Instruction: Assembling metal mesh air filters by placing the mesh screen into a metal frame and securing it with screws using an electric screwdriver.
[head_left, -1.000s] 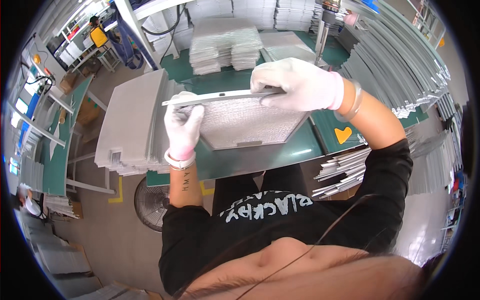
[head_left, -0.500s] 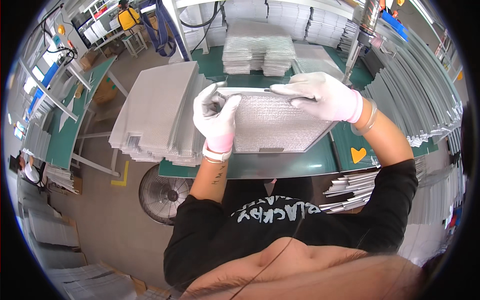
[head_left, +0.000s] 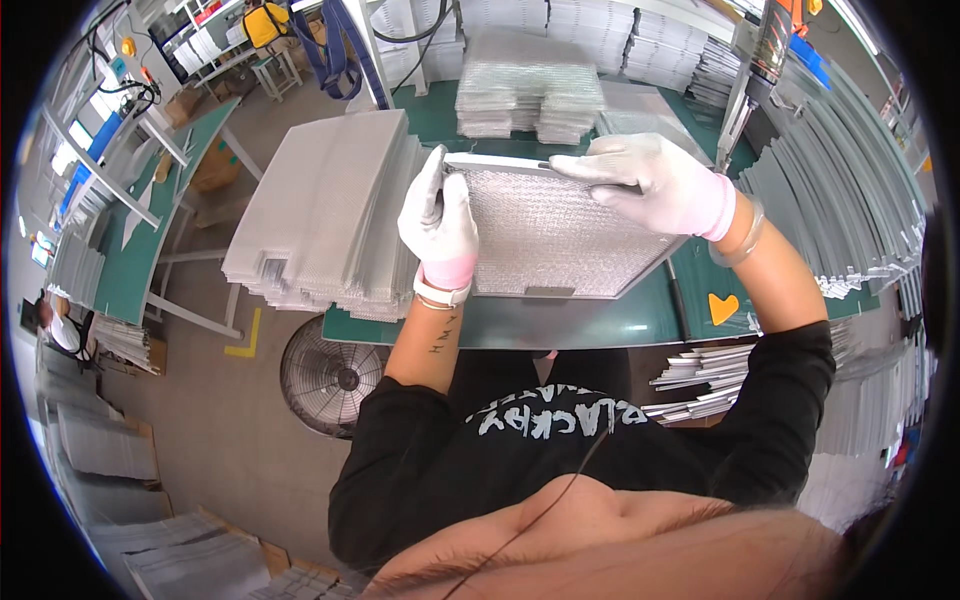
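A rectangular silver mesh filter panel (head_left: 550, 235) with a thin metal frame is in front of me, over the near part of the green table. My left hand (head_left: 440, 225), in a white glove, pinches its far left corner between thumb and fingers. Along the far edge runs a pale frame strip (head_left: 500, 162). My gloved right hand (head_left: 660, 185) grips that edge toward the right, thumb below and forefinger stretched along the strip. Its fingertips partly cover the strip. A small dark tab (head_left: 550, 293) shows on the panel's near edge.
A tall stack of mesh sheets (head_left: 315, 190) stands left, another stack (head_left: 525, 85) at the back. A power screwdriver (head_left: 765, 60) hangs behind my right hand. An orange angular piece (head_left: 722, 309) and a dark rod (head_left: 679, 300) lie right. A floor fan (head_left: 335, 375) is below left.
Both hands stay on the panel. My left fingers have straightened and closed more tightly at the corner. The far edge has lifted slightly, and my right hand has shifted a little along it.
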